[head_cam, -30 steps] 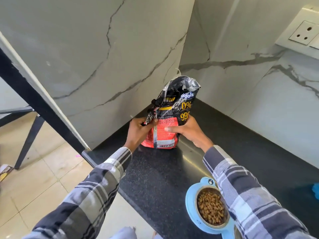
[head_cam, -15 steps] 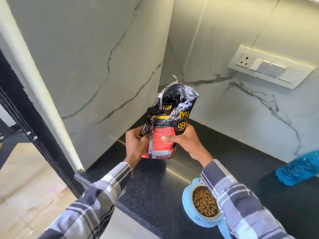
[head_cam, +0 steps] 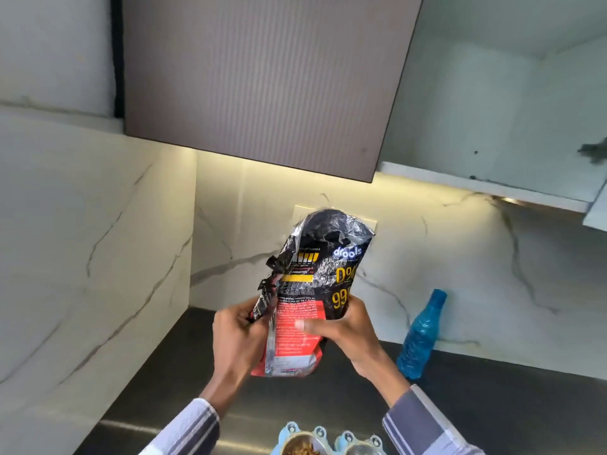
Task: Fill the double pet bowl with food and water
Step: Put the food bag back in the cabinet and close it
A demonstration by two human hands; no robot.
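I hold a black and red pet food bag [head_cam: 310, 290] upright above the dark counter [head_cam: 492, 405], its crumpled top open. My left hand [head_cam: 235, 343] grips its left edge and my right hand [head_cam: 348, 330] clasps its right side. The light blue double pet bowl [head_cam: 328, 443] shows only its far rim at the bottom edge; its left cup holds brown kibble [head_cam: 300, 449], and the right cup is mostly cut off. A blue water bottle [head_cam: 420, 336] stands against the back wall, right of the bag.
An open brown cabinet door [head_cam: 262, 80] hangs overhead above the bag, with the white cabinet shelf [head_cam: 486, 183] to its right. Marble walls close in the counter at the left and back.
The bag has risen off the counter in both hands. The camera has tilted up, so the overhead cabinet and the whole blue bottle now show and the bowl has slid to the bottom edge.
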